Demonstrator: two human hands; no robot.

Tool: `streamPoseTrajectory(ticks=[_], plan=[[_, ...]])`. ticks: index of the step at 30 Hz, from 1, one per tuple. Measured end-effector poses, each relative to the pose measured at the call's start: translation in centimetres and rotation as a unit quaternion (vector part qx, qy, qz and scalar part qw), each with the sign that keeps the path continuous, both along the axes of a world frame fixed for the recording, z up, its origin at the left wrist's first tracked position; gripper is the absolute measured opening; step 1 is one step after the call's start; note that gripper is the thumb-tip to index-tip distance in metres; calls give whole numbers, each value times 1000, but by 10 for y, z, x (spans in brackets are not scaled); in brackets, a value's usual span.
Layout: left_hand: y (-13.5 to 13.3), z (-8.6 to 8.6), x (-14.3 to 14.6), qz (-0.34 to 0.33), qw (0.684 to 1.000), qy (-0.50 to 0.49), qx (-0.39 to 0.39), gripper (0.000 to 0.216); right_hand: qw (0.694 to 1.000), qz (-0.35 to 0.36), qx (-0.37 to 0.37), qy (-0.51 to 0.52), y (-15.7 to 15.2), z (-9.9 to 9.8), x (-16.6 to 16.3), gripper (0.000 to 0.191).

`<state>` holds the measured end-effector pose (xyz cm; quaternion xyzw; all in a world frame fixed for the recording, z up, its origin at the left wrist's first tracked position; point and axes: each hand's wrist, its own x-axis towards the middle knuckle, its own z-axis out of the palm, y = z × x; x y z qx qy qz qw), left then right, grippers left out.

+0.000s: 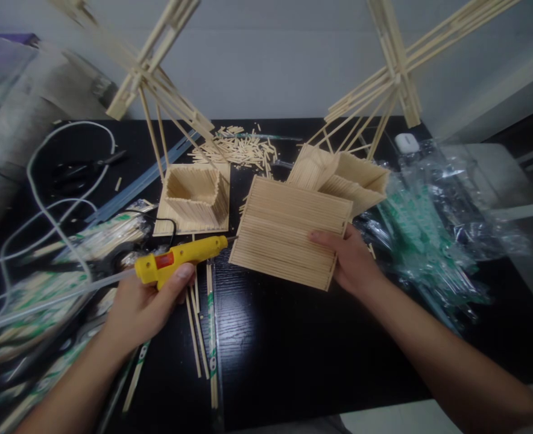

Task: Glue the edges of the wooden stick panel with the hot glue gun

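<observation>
In my left hand (pixel 146 304) is a yellow glue gun (pixel 198 250), its fingers closed round the handle. The gun's nozzle points right, close to the left edge of a square panel of wooden sticks (pixel 289 235). Whether the tip touches the panel I cannot tell. My right hand (pixel 354 259) grips that panel by its right edge, thumb on top and the fingers hidden beneath. Behind the panel lies a tilted stick-built box (pixel 361 178). Another open stick box on a square base (pixel 194 196) stands behind the glue gun, thin sticks rising beside it.
Tall stick frames (pixel 397 78) rise at the back. A heap of short stick pieces (pixel 243 147) lies by the wall. Packaged chopsticks (pixel 211 337) and a white cable (pixel 44 205) spread across the left, with black scissors (pixel 85 169). Clear and green wrappers (pixel 429 235) pile up on the right.
</observation>
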<state>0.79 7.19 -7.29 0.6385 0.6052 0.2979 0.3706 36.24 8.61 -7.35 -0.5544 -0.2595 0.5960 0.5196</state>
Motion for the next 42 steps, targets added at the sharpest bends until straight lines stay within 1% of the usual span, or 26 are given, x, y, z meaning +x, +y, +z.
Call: streamPoseTrajectory(ticks=[7,12,15,20,25,32,37,42], plan=[[0,0,-3,-19,999,28,-4,51,1000,-12,-2,10,0,0,2,45],[0,1,-1,-13,1000,26,1,52,1000,-15,-6,4,2,1,1,45],[1,1,-1,-15,999,32,8,52,1000,-18,-1,-2,2,0,1,46],[0,0,-2,-22,999,36,25,51,1000,-28,10,-5,3,-2,3,43],[0,0,-1,-28,999,35,27,52,999,-52,2,9,4,2,2,49],[0,-2,-3,-23,999,44,-1,56,998,-61,6,15,5,3,1,49],[-1,-2,-4,-13,999,48,-17,60,997,-77,9,20,7,4,1,52],[1,-2,-4,-10,998,52,-32,62,995,-97,11,29,8,4,0,47]])
